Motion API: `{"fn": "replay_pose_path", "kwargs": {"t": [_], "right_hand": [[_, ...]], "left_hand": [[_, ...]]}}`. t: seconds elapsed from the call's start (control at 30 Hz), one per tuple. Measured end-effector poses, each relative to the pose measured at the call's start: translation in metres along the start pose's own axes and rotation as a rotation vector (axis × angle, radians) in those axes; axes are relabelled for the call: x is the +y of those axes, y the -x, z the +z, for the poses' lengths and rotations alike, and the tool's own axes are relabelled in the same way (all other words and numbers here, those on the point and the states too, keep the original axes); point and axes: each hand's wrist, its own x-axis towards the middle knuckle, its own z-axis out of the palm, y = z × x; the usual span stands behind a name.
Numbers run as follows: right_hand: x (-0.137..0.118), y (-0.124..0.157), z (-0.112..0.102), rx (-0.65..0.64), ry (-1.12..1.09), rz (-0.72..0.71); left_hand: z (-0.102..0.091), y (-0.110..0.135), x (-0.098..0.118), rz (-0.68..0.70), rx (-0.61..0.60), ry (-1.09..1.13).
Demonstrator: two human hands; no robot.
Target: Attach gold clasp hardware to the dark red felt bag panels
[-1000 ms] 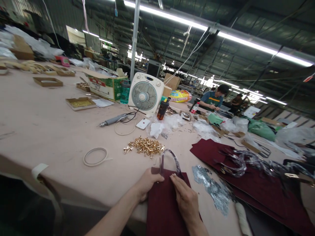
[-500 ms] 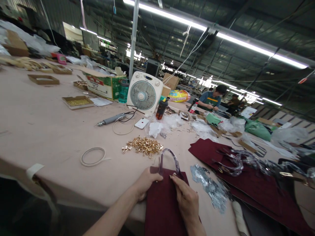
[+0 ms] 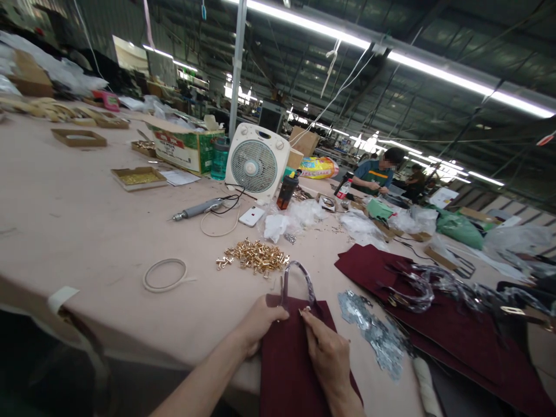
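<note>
little shift over the last second: the maroon panel [image 3: 289,362] keeps its place at the near edge of the surface [image 3: 108,231], partly hanging toward the body, while the fingers of the right hand [image 3: 329,350], earlier laid straighter, now look more bent and drawn together at their tips. my reading: attention is narrowing to one small spot by the foot of the looped handle [image 3: 310,286]. left hand [image 3: 259,323] grips the panel's upper left corner, thumb on top, the other fingers mostly hidden. right hand lies over the panel's right side, fingertips bunched beside a tiny gold glint [image 3: 301,312]; cannot tell whether they pinch it. materials: panel matte, flat, deep wine, straight-edged; handle a slim arch in crinkled, shiny clear film. just beyond it, a loose heap of gold fittings [image 3: 256,255], small, polished, stubby. right of the panel, thin grey metal plates [image 3: 373,336], flat and overlapping, dull silver. farther right, a stack of maroon pieces [image 3: 369,260] with film-wrapped handles on top. to the left, a coil of pale strip [image 3: 176,284], smooth, nearly round, one tail loose.
</note>
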Motion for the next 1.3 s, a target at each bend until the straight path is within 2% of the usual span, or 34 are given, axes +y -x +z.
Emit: {"fn": "replay_pose_path", "kwargs": {"t": [0.37, 0.63, 0.77, 0.93, 1.1, 1.2, 1.3], "right_hand": [[-0.004, -0.001, 0.002, 0.018, 0.064, 0.016], [-0.008, -0.002, 0.002, 0.009, 0.065, 0.013], [-0.011, -0.002, 0.000, -0.038, 0.052, 0.012], [-0.020, -0.004, -0.008, -0.138, 0.034, 0.007], [-0.034, -0.004, -0.014, -0.240, 0.129, 0.017], [-0.041, 0.001, -0.010, -0.221, 0.161, 0.042], [-0.043, 0.009, -0.005, -0.145, 0.147, 0.067]], "left_hand": [[-0.001, -0.005, -0.008, 0.086, 0.036, -0.141], [-0.005, -0.006, -0.008, 0.056, 0.010, -0.127], [-0.003, -0.005, -0.005, 0.068, -0.015, -0.119], [0.000, -0.003, -0.004, 0.059, 0.009, -0.108], [0.002, -0.002, -0.003, 0.072, 0.026, -0.121], [0.004, -0.001, -0.002, 0.076, 0.026, -0.126], [0.005, 0.000, -0.001, 0.082, 0.023, -0.146]]}}
